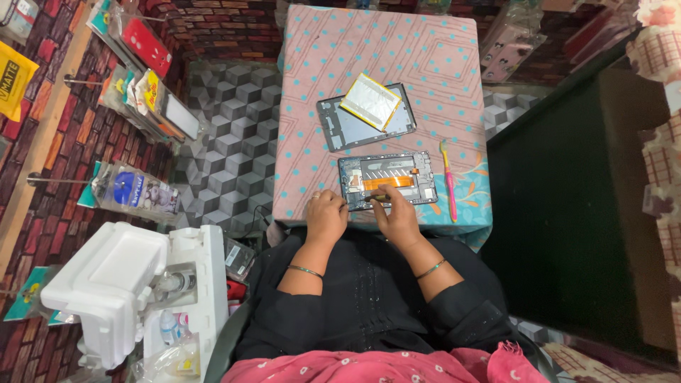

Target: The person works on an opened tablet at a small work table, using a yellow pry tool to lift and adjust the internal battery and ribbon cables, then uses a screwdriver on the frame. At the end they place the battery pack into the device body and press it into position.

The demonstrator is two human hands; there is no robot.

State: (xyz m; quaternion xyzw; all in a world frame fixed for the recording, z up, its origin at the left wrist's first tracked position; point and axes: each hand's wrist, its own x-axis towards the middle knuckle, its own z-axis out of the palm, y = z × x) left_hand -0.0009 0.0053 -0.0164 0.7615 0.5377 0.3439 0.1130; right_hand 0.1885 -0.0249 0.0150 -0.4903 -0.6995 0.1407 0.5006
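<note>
Hands on opened tablet: left hand curled, steadying near edge; right hand pinching small tool.

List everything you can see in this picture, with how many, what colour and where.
opened tablet: one, dark frame with an orange strip inside, near edge of the table, under both hands
tablet back panel: one, grey, middle of the table
flat battery pack: one, silver with yellow edges, lying on the back panel
toothbrush: one, pink and yellow, right of the opened tablet
tablecloth: one, pink with blue dots, covering the table
foam packing: white, on the floor at left
packaged accessories: several, mixed colours, hanging on the left wall
bangles: two, dark, one on each wrist
left hand: resting on the tablet's left corner
right hand: fingers on the tablet's lower edge
</note>
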